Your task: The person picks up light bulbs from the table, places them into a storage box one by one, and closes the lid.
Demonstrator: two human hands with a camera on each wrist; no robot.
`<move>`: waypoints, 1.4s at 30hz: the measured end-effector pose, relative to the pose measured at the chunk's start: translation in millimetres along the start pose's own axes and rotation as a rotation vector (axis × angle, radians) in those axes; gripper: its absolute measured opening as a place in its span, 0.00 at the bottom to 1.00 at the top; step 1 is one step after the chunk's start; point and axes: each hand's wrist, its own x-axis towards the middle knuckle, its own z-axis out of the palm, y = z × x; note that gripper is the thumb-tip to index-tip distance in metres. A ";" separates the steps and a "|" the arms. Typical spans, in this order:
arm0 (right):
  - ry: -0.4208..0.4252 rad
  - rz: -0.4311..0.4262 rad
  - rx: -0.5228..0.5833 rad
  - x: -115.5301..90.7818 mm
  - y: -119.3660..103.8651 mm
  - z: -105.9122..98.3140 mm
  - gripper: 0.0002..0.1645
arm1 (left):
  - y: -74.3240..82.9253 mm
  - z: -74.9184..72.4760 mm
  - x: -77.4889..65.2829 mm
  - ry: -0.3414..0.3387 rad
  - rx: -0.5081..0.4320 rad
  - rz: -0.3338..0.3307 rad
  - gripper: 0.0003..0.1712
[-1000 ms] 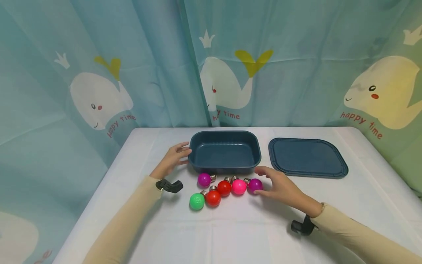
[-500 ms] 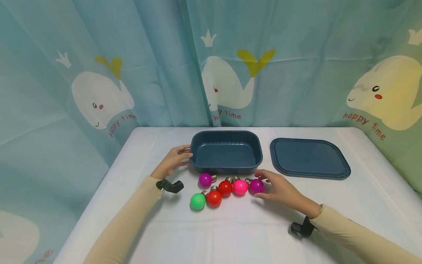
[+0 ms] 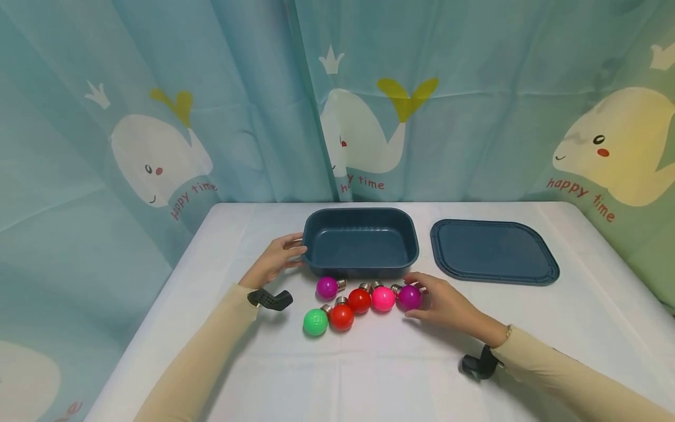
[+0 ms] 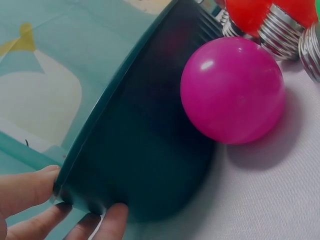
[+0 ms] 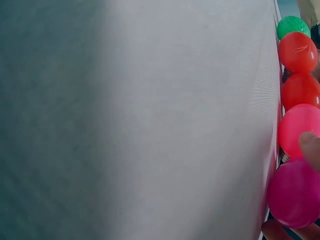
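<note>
My left hand (image 3: 278, 255) touches the left end of a dark blue plastic box (image 3: 364, 271); in the left wrist view its fingertips lie against the box's outer wall (image 4: 135, 135), thumb at the rim. Around a purple light bulb (image 3: 409, 297), the rightmost one, my right hand (image 3: 448, 302) spreads thumb and fingers on either side, and firm contact is not visible. Beside that bulb lie a pink bulb (image 3: 383, 299), a red bulb (image 3: 360, 300), a second red bulb (image 3: 341, 317), a green bulb (image 3: 315, 322) and another purple bulb (image 3: 327, 288) near the box.
A flat dark blue lid (image 3: 494, 252) lies right of the box, behind my right hand. Everything stands on a white-covered table (image 3: 348, 381). A whale-print curtain (image 3: 253, 117) hangs along its back and sides.
My right hand has moved slightly forward and left, so its thumb and fingers now surround the rightmost purple bulb. My left hand stays at the box, and the bulbs lie as before.
</note>
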 end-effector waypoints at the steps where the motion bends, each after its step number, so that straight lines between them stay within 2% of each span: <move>1: -0.004 0.001 0.000 0.5 0.1 0.0 0.40 | -0.2 -0.3 0.0 -0.002 -0.002 0.003 0.33; 12: -0.006 -0.002 -0.035 5.2 -0.4 -1.8 0.39 | 0.7 -1.6 -1.1 -0.023 0.000 0.041 0.34; 42: 0.001 0.010 0.007 0.1 8.8 -5.2 0.34 | -5.2 -1.1 -1.1 -0.023 -0.020 0.041 0.33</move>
